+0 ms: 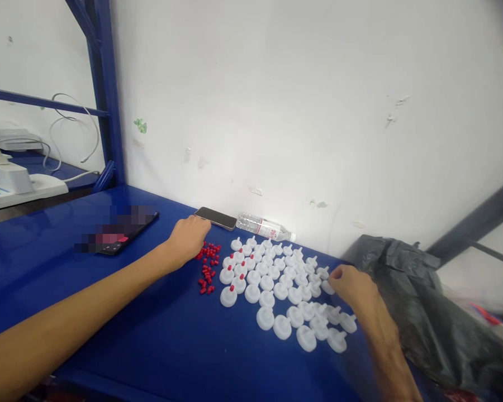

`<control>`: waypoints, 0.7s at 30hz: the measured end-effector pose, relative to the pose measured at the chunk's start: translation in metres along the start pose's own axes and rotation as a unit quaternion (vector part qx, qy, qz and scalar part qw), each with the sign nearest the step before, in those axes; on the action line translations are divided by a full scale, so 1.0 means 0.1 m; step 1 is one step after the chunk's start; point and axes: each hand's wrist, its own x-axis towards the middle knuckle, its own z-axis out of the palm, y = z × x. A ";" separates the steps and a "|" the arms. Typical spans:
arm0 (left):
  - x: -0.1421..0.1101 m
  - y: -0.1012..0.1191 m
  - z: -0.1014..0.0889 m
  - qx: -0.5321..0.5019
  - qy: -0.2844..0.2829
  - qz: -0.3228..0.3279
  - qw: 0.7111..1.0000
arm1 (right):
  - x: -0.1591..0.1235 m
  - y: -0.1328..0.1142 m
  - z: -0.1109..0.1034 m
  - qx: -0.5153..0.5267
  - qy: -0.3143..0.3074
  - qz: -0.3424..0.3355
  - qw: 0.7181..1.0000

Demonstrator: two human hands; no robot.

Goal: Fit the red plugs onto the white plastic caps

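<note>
Left hand (189,237), fingers curled, is by red caps (207,274) near the surface's (163,335) back edge; right hand (354,285), curled, is at white pieces (307,338) toward its right edge. Grip: cannot tell. Best pinch caps 1 by 1.

White pcs (265,318): smooth matt plastic. Red bits (207,276): plastic, semi-gloss. Table (171,335): smooth, v. glossy. Bottle (250,223): clr shiny plastic. Bag (423,307): crinkly plastic, sl. sheen. Wall (297,111): matt, chipped.

2 bare arms, approx. the same slim build. L hand (189,237) bare, rounded knuckles; L forearm (109,296) bare right to the view's edge, long, tapering twd the hand. R hand (354,285) & R forearm (388,340) also bare; finer detail too blurred to tell.
</note>
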 end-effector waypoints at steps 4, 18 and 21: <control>-0.02 0.03 -0.03 0.020 -0.012 -0.007 1.000 | -0.02 0.00 -0.04 0.037 0.064 -0.025 0.997; -0.01 0.02 -0.01 0.002 -0.036 -0.003 0.999 | -0.71 -1.12 -0.45 0.256 0.072 -0.413 0.871; 0.01 -0.02 0.05 -0.022 -0.018 0.006 1.000 | -0.83 -1.23 -0.39 0.247 0.027 -0.443 0.861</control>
